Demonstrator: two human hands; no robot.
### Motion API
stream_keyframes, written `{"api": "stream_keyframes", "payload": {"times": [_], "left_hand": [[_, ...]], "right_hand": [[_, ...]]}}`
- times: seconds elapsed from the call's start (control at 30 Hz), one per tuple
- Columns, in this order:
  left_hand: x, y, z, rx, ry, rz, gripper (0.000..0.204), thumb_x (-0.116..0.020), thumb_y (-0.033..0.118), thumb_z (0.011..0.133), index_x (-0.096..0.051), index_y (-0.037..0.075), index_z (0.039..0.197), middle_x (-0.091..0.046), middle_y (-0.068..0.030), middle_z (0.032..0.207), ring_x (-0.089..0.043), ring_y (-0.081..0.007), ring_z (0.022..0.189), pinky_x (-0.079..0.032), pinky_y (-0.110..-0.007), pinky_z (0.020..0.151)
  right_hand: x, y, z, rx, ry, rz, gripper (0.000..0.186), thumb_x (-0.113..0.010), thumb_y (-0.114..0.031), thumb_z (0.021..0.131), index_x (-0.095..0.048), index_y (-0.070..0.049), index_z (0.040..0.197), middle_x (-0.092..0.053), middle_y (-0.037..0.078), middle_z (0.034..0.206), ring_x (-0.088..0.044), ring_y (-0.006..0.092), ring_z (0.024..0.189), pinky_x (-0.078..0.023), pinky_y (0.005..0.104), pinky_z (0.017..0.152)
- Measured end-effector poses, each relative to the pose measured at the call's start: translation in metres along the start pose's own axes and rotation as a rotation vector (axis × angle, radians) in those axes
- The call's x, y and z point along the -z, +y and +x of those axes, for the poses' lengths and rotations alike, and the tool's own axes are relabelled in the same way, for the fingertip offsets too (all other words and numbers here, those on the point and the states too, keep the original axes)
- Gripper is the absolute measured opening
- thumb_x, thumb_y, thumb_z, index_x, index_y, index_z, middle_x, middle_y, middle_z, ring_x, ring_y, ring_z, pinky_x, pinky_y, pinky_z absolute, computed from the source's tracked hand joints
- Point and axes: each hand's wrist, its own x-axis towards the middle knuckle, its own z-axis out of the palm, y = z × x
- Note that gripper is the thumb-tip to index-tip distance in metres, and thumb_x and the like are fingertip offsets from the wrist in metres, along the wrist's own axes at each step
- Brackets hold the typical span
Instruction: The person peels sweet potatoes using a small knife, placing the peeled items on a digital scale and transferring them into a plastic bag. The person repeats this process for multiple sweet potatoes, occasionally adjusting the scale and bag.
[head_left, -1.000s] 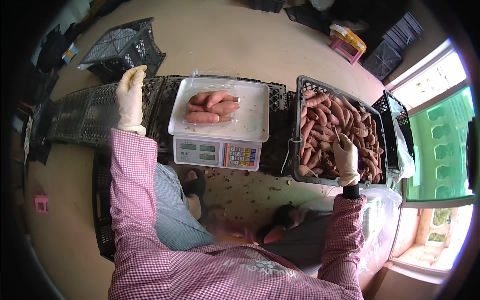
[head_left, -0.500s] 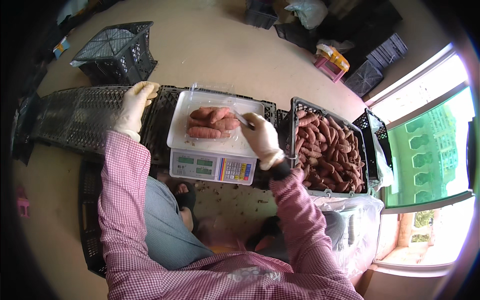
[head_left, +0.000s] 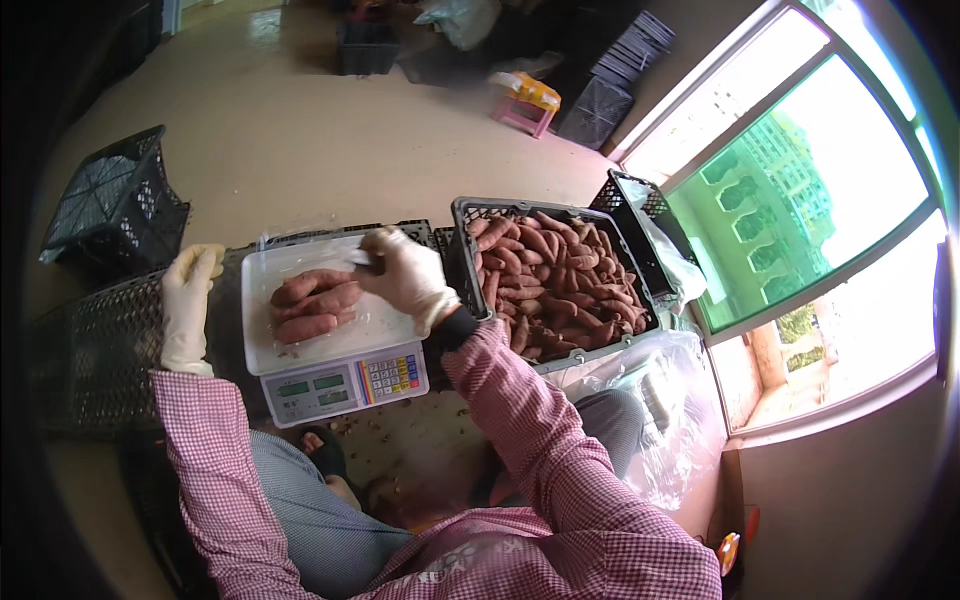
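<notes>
My right hand [head_left: 408,282], in a pale glove, is closed around what looks like a small knife [head_left: 357,259]; its short grey blade points left, just above the sweet potatoes. Several reddish sweet potatoes [head_left: 315,303] lie together in a clear plastic box, hard to see against the white weighing pan [head_left: 262,350]. Under the pan is a digital scale [head_left: 312,390] with small displays and a coloured keypad. My left hand [head_left: 192,280], gloved too, is raised left of the pan with fingers curled, and nothing shows in it.
Right of the scale, a black crate [head_left: 455,215] is heaped with sweet potatoes [head_left: 560,280]. Behind it stands another black crate [head_left: 640,215] with plastic film. A lidded-looking crate [head_left: 115,205] sits on the floor at far left. Windows [head_left: 780,190] line the right side.
The view has swung right, so the scale and crates sit further left. My right hand stays by the sweet potatoes with the knife; my left hand stays raised beside the pan.
</notes>
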Motion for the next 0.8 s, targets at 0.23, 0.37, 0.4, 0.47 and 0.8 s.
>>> {"api": "stream_keyframes", "payload": {"times": [0.23,0.37,0.4,0.47,0.8], "left_hand": [[-0.031,0.016,-0.013,-0.101,-0.164,0.005,0.019,-0.059,0.018,0.096,-0.067,0.002,0.101,-0.067,-0.0006,0.093,-0.058,-0.0086,0.086,-0.045,-0.022,0.079],[-0.045,0.019,-0.014,-0.138,-0.192,-0.025,0.018,-0.059,0.016,0.096,-0.067,0.001,0.097,-0.065,0.0010,0.088,-0.055,-0.0066,0.081,-0.045,-0.022,0.077],[-0.042,0.021,-0.014,-0.138,-0.208,0.035,0.018,-0.055,0.014,0.097,-0.065,0.000,0.098,-0.065,-0.0018,0.092,-0.058,-0.0097,0.085,-0.047,-0.025,0.081],[-0.042,0.028,-0.016,-0.149,-0.209,0.089,0.018,-0.055,0.014,0.097,-0.065,0.000,0.097,-0.064,-0.0015,0.091,-0.057,-0.0097,0.084,-0.047,-0.025,0.081],[-0.036,0.020,-0.023,-0.121,-0.201,0.077,0.016,-0.057,0.011,0.095,-0.066,-0.001,0.098,-0.065,-0.0018,0.091,-0.058,-0.0089,0.082,-0.047,-0.023,0.078]], "right_hand": [[0.118,0.128,-0.076,-0.527,0.093,-0.457,0.039,-0.071,-0.041,0.077,-0.066,-0.006,0.094,-0.069,0.015,0.083,-0.067,0.0341,0.078,-0.053,0.0420,0.069],[0.137,0.173,-0.125,-0.583,-0.395,-0.328,0.036,-0.070,-0.042,0.077,-0.072,-0.009,0.094,-0.069,0.017,0.085,-0.067,0.0354,0.081,-0.053,0.0417,0.070],[0.136,0.173,-0.121,-0.585,-0.320,-0.310,0.035,-0.069,-0.041,0.078,-0.072,-0.009,0.094,-0.069,0.017,0.085,-0.067,0.0356,0.081,-0.053,0.0413,0.071],[0.135,0.166,-0.108,-0.603,-0.168,-0.271,0.033,-0.068,-0.038,0.079,-0.072,-0.009,0.095,-0.069,0.017,0.084,-0.067,0.0361,0.081,-0.053,0.0405,0.071],[0.133,0.207,-0.049,-0.694,0.277,-0.498,0.027,-0.060,-0.027,0.083,-0.070,-0.011,0.102,-0.069,0.017,0.097,-0.066,0.0359,0.090,-0.053,0.0430,0.077]]}}
